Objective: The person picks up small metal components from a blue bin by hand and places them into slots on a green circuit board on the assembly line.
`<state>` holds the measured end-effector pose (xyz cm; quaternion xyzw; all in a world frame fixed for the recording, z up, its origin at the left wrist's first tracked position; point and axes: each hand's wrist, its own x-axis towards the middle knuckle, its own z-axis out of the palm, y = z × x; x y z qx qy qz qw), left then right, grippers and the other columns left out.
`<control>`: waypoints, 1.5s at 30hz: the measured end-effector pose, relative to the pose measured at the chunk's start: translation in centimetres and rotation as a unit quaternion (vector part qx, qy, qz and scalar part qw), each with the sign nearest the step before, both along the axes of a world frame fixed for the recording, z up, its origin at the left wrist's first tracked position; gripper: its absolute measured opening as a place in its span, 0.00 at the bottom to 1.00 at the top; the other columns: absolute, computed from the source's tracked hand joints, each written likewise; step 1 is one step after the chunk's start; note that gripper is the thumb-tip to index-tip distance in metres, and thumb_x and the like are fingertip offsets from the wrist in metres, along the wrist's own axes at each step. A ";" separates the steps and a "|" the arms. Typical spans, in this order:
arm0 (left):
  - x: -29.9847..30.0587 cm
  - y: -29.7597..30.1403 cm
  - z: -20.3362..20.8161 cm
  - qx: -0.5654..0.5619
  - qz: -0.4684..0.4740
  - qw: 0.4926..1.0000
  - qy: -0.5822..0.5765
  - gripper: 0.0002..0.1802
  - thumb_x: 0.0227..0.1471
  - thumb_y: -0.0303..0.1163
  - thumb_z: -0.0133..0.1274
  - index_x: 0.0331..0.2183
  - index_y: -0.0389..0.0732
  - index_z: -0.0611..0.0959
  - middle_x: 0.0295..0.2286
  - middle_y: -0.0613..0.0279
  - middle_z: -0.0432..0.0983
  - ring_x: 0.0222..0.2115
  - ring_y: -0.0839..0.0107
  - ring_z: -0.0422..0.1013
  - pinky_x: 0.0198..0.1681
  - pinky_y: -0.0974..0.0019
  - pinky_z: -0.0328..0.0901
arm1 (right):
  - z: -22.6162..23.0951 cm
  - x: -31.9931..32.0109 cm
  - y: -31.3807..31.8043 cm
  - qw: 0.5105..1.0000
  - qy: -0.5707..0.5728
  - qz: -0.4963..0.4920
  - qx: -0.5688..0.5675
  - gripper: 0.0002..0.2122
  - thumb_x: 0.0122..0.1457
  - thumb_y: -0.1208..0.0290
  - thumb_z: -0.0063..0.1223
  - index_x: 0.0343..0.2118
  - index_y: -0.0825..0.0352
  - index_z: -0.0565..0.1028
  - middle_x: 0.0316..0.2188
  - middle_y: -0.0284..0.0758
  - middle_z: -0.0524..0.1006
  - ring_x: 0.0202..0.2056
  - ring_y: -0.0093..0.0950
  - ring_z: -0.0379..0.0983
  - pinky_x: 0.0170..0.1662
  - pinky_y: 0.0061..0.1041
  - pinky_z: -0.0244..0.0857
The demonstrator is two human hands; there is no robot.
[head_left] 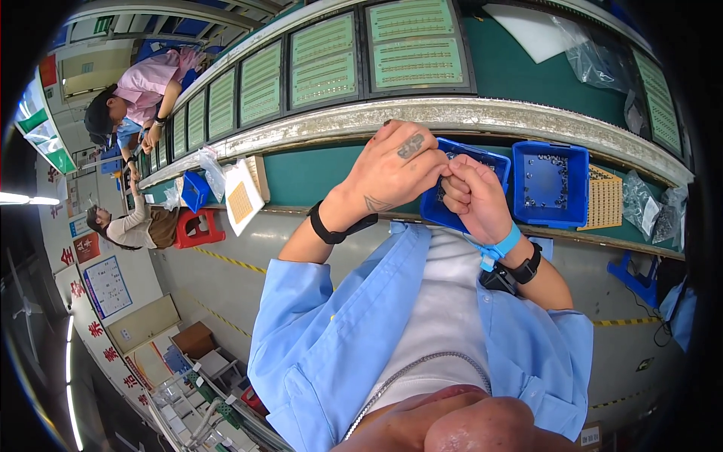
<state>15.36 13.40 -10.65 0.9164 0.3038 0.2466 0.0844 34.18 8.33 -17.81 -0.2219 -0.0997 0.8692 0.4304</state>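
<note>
My left hand (398, 167) and my right hand (478, 197) meet over a blue bin (437, 209) at the near edge of the bench. The fingertips of both are pinched and nearly touch. Whatever lies between them is too small or hidden to make out. My left wrist wears a black band, my right a blue strap and a black band. Just right of my right hand stands a second blue bin (551, 218) with many small dark parts in it. Beyond my hands, a green circuit board panel (418, 62) lies in a black frame on the line.
A metal rail (301, 126) runs along the bench before a row of framed panels. Tan perforated boards (605, 200) and clear plastic bags (641, 205) lie at the right. At the left are a white sheet (245, 194), another blue bin (196, 191), a red stool (197, 229) and two people.
</note>
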 end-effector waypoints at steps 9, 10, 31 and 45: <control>-1.3 8.7 -1.2 0.060 0.087 0.994 0.000 0.04 0.51 0.26 0.63 0.32 0.40 0.84 0.30 0.58 0.76 0.34 0.54 0.71 0.40 0.53 0.67 | 0.3 0.2 -0.6 1.000 -0.024 0.001 -0.011 0.10 0.73 0.70 0.45 0.42 0.71 0.76 0.20 0.21 0.57 0.20 0.12 0.51 0.21 0.16 0.45; -1.4 9.9 -1.8 0.061 0.086 0.994 0.001 0.04 0.51 0.26 0.63 0.32 0.40 0.84 0.30 0.58 0.76 0.34 0.54 0.71 0.40 0.53 0.67 | 0.1 0.2 -0.6 1.000 -0.022 0.003 -0.011 0.10 0.73 0.70 0.45 0.43 0.72 0.76 0.20 0.21 0.57 0.20 0.12 0.51 0.21 0.16 0.45; 0.5 13.8 -4.6 0.089 0.106 0.988 0.068 0.05 0.56 0.30 0.61 0.32 0.39 0.86 0.30 0.59 0.75 0.38 0.56 0.72 0.45 0.54 0.68 | 1.1 2.7 -1.0 1.000 0.007 0.020 -0.021 0.10 0.73 0.71 0.45 0.42 0.72 0.75 0.20 0.22 0.57 0.20 0.13 0.51 0.22 0.16 0.46; 0.4 8.6 -0.9 0.054 0.096 0.994 -0.002 0.05 0.49 0.29 0.66 0.31 0.42 0.87 0.29 0.61 0.75 0.34 0.59 0.72 0.42 0.56 0.66 | 0.8 2.1 0.0 0.997 0.072 -0.033 -0.010 0.27 0.75 0.54 0.37 0.60 0.78 0.69 0.46 0.42 0.77 0.44 0.30 0.74 0.46 0.27 0.68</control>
